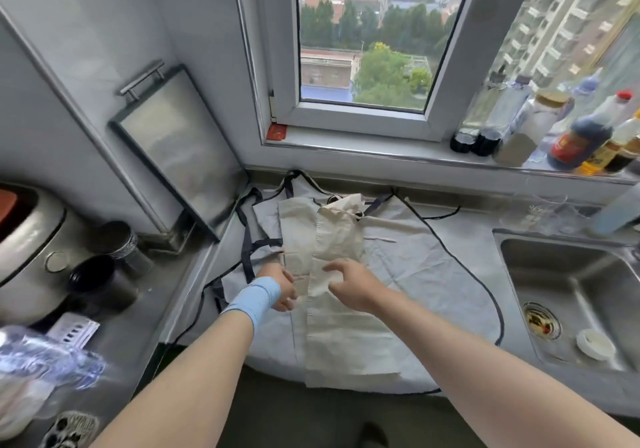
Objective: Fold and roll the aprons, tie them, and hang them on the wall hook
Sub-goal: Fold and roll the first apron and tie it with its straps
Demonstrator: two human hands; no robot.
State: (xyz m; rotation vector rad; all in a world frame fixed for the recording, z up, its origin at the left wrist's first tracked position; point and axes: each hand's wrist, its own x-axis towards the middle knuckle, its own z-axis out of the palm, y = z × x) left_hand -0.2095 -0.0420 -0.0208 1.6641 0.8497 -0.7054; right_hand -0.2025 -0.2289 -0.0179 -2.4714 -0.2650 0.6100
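Observation:
A cream apron (341, 337), folded into a long narrow strip, lies lengthwise on the counter on top of a flat light-grey apron (426, 274) with dark edging and dark straps. My left hand (280, 288), with a blue band at the wrist, touches the strip's left edge near its middle; how its fingers hold the cloth is hidden. My right hand (349, 285) pinches a lifted fold of the cream cloth at the strip's middle. The strip's far end is bunched up with its ties. No wall hook is in view.
A steel sink (568, 295) with a white lid in it lies at the right. Bottles (575, 136) line the window sill. A framed tray (176, 150) leans on the left wall, with dark cups (104, 274) and a rice cooker (24, 250) beside it.

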